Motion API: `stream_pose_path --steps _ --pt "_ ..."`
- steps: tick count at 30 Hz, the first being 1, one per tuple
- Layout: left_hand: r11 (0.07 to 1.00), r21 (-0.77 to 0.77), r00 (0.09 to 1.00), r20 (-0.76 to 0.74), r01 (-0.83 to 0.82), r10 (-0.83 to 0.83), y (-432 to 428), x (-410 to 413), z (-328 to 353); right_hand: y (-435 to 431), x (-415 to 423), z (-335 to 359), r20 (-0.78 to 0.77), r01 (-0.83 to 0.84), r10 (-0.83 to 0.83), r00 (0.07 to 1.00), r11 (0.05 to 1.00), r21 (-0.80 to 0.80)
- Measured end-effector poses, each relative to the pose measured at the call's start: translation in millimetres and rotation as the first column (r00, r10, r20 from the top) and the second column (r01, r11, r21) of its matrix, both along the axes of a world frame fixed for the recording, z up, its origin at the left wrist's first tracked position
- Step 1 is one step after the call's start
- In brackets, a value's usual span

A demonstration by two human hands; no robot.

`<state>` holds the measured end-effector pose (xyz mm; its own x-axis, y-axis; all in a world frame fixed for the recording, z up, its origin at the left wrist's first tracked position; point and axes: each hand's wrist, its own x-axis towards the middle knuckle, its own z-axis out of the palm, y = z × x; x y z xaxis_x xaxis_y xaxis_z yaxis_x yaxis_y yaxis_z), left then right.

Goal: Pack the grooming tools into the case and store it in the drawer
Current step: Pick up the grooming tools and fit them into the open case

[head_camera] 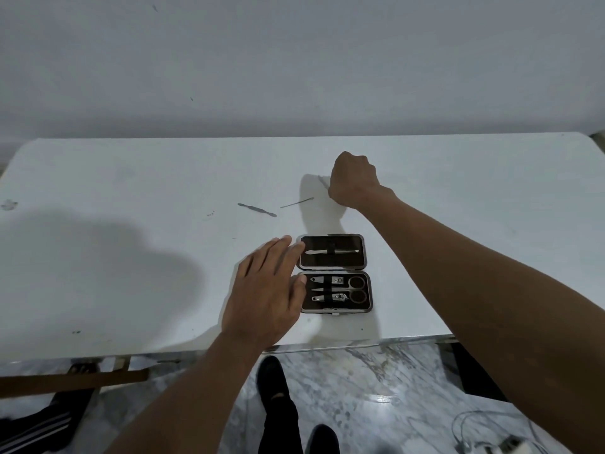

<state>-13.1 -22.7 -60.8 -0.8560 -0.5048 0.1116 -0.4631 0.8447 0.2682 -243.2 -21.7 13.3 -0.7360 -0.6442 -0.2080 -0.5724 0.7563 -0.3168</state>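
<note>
While the left hand (265, 296) lies flat, its straight fingers touching the open case (349, 262) near the bench's (131, 178) front edge, the right hand (353, 180) curls round a thin metal tool (323, 181) farther back. The case's far half holds one strapped pick (330, 252); the near half holds scissors (356, 283) and clippers (330, 298). A flat pusher (257, 209) and a needle (296, 202) lie loose on the bench.

Your dark case (347, 262) lies open flat, both halves up. Strapped inside: a slim tool (340, 251) in the far half, scissors (351, 286) and clippers (337, 298) in the near. Beyond lie a flat pusher (257, 209) and a thin pick (296, 202); your right hand (353, 178) grips a second pick (323, 181).
</note>
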Motion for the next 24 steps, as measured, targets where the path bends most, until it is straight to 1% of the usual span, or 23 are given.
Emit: stream_pose_path --steps 2,4,7,10,15,21,24 --pt "1.000 0.004 1.000 0.001 0.000 0.000 -0.1 -0.2 -0.1 1.3 -0.9 -0.8 0.003 -0.028 0.028 1.000 1.000 0.008" --pt "1.000 0.002 1.000 0.006 -0.002 0.002 0.3 0.3 0.0 0.9 1.3 -0.8 -0.025 -0.064 0.064 0.998 0.998 0.026" --pt "1.000 0.003 1.000 0.007 -0.004 0.004 0.8 0.5 0.4 -2.8 1.9 -1.2 -0.070 -0.082 0.085 0.994 0.996 0.048" --pt "1.000 0.001 1.000 0.007 -0.003 0.003 0.4 0.2 0.2 -6.8 -0.4 2.0 -0.078 -0.085 0.090 0.993 0.994 0.073" --pt "1.000 0.026 1.000 0.007 0.005 -0.005 -0.3 0.1 -0.5 -14.8 -1.3 13.7 -0.017 -0.095 0.098 0.995 0.986 0.136" --pt "0.999 0.037 1.000 0.000 0.005 -0.005 -1.0 -0.4 -0.4 -21.0 -7.7 12.7 0.183 0.012 -0.032 0.983 0.994 0.109" --pt "0.999 0.041 1.000 -0.001 0.003 -0.003 -0.8 0.4 -0.5 -18.8 -6.3 10.2 0.190 -0.005 -0.018 0.982 0.993 0.118"
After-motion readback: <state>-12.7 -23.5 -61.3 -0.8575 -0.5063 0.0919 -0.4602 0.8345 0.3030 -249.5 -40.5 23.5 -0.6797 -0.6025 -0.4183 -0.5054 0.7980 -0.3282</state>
